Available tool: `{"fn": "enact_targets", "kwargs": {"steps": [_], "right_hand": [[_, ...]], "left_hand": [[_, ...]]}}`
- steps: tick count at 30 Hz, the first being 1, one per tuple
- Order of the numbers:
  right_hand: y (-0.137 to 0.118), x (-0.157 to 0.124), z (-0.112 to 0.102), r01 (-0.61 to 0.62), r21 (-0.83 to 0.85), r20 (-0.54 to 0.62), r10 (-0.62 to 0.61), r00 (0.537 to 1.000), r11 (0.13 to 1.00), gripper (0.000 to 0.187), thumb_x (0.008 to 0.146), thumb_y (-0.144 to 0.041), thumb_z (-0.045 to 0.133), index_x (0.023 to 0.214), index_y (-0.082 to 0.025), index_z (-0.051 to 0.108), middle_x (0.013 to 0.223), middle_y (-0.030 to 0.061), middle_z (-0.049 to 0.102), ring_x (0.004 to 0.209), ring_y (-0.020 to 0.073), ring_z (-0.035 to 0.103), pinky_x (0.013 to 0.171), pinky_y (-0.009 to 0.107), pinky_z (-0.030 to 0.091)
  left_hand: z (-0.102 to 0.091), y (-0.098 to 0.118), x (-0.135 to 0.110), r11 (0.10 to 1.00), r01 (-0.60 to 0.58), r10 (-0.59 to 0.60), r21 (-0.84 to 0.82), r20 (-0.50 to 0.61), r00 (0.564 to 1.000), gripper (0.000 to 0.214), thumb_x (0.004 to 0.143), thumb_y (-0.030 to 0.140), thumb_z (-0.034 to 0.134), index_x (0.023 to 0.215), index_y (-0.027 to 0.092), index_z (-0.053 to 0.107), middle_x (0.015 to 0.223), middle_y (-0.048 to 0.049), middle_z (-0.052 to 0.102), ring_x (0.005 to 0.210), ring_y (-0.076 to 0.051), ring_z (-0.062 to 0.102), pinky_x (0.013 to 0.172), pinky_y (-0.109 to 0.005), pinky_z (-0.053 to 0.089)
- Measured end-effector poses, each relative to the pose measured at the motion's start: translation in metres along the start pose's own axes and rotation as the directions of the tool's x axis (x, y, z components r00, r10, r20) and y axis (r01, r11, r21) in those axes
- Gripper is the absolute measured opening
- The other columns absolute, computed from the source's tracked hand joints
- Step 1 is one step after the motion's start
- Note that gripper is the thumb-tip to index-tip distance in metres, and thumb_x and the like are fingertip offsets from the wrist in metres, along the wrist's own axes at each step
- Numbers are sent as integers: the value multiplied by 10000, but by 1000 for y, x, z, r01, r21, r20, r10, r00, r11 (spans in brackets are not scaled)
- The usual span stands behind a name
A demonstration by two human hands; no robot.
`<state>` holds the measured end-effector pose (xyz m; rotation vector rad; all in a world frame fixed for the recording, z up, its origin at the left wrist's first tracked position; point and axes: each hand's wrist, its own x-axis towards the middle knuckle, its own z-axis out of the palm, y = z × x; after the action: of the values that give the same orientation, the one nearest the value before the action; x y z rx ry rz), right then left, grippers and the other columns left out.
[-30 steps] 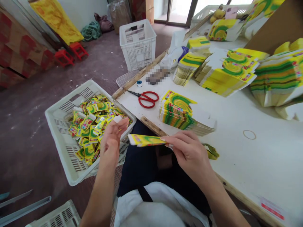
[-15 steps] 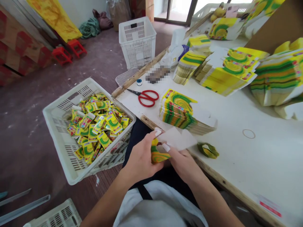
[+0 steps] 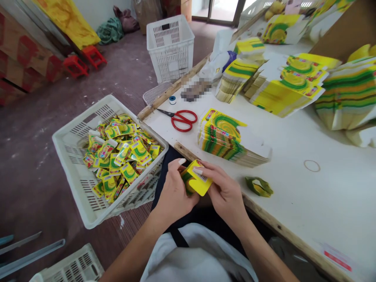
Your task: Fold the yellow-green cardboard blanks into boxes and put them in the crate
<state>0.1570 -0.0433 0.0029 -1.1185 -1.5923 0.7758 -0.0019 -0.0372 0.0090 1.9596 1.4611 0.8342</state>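
Observation:
Between both hands, over my lap at the table edge, is a small yellow and green printed carton (image 3: 201, 184), its barcode panel facing up. My left hand (image 3: 175, 188) grips its left side, thumb raised along the edge. My right hand (image 3: 221, 188) is closed on the right side, a fingertip pressing on the barcode panel. A fanned stack of flat printed cartons (image 3: 223, 133) lies on the table just beyond my hands. Left of me, a white plastic crate (image 3: 63, 156) holds many folded yellow-green cartons (image 3: 117, 156).
Red-handled scissors (image 3: 183, 120) and a blue-white spool (image 3: 172, 100) lie on the white table (image 3: 293, 196). A crumpled green wrapper (image 3: 259, 186) and a rubber band (image 3: 311, 166) are to the right. More carton stacks (image 3: 288, 90) stand behind. Another white crate (image 3: 170, 51) sits beyond the table's corner.
The carton's white flaps stuck up before; now they are folded out of sight and the yellow barcode panel faces up. My right hand has shifted onto that panel.

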Motion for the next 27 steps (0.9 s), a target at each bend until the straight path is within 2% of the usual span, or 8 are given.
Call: {"fn": "enact_targets", "kwargs": {"steps": [2, 7, 11, 14, 16, 21, 24, 27], "right_hand": [[5, -1, -2, 14, -1, -14, -14, 1000, 1000, 502, 874, -25, 473, 1256, -298, 650, 1346, 93, 638, 1228, 221, 624, 1013, 396, 528], [12, -4, -7, 64, -95, 241, -40, 970, 993, 515, 868, -50, 507, 1319, -277, 613, 1557, 98, 413, 1390, 256, 459, 1070, 434, 484], [14, 1, -26, 80, -105, 376, -35, 926, 991, 428, 854, -45, 520, 1176, -253, 710, 1534, 106, 445, 1354, 260, 502, 1069, 420, 482], [13, 6, -38, 100, -132, 465, -28, 885, 986, 472, 809, -21, 553, 1180, -261, 716, 1518, 116, 464, 1316, 270, 543, 1045, 415, 498], [13, 6, -39, 108, -142, 449, -33, 893, 984, 474, 805, -23, 566, 1179, -269, 720, 1495, 111, 496, 1299, 267, 560, 1034, 411, 509], [17, -3, -18, 45, -171, 242, -3, 970, 984, 378, 845, -73, 586, 1127, -269, 742, 1449, 103, 552, 1264, 253, 596, 1029, 418, 523], [17, -6, -14, 59, -166, 283, -10, 959, 984, 394, 831, -60, 596, 1134, -269, 735, 1475, 104, 525, 1307, 265, 556, 1045, 435, 509], [12, 0, -25, 72, -145, 405, -8, 914, 987, 367, 825, -61, 597, 1108, -248, 738, 1451, 129, 546, 1293, 274, 570, 1035, 432, 513]], "left_hand": [[-4, -1, -1, 995, -24, 23, 100, 16, 1000, 603, 669, 141, 627, 1221, 187, 388, 1172, -140, 572, 1068, -304, 606, 887, -492, 532], [-19, -4, 0, 978, -160, 140, 132, 149, 979, 503, 712, 157, 643, 1189, 176, 487, 1089, -104, 679, 999, -262, 668, 871, -412, 563], [-27, -4, 4, 980, -159, 134, 118, 201, 970, 576, 706, 220, 698, 1234, 167, 476, 1095, -101, 701, 969, -252, 702, 840, -374, 581], [-31, -2, 9, 983, -168, 142, 73, 278, 950, 659, 689, 215, 712, 1288, 182, 439, 1063, -73, 708, 894, -235, 716, 768, -351, 591], [-30, -2, 10, 979, -189, 160, 78, 285, 945, 682, 700, 215, 704, 1317, 192, 415, 1104, -81, 698, 916, -246, 712, 772, -369, 589], [-19, -2, 11, 955, -176, 90, 241, 328, 940, 665, 713, 250, 724, 1305, 167, 434, 1221, -153, 652, 1113, -334, 644, 914, -488, 533], [-18, -4, 13, 947, -137, 20, 290, 372, 928, 585, 704, 233, 712, 1241, 155, 495, 1174, -142, 685, 1074, -327, 666, 894, -475, 524], [-23, -7, 16, 954, -169, 44, 249, 440, 897, 476, 697, 206, 665, 1158, 168, 554, 1103, -103, 723, 1005, -299, 701, 867, -441, 513]]}}
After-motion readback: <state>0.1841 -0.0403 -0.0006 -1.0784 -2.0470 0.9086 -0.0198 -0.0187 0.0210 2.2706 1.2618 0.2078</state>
